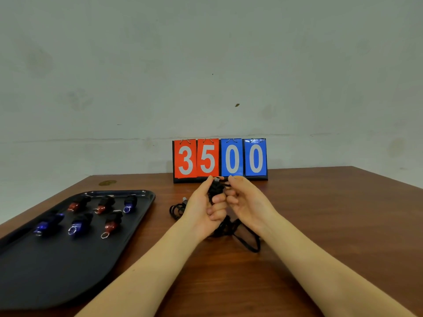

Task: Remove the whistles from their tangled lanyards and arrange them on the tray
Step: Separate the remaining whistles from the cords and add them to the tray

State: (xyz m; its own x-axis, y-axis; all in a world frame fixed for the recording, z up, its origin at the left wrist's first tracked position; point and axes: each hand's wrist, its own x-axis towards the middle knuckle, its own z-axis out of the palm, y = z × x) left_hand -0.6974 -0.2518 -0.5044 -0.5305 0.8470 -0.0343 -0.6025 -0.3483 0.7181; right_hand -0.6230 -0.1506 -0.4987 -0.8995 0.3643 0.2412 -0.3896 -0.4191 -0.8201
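I see my left hand (203,205) and right hand (246,200) raised over the table (320,225), fingers curled around a black lanyard bundle (216,191) between them, cord trailing down. Six whistles (79,203) lie on the black tray (57,271) at left. A scoreboard (219,159) stands far behind.
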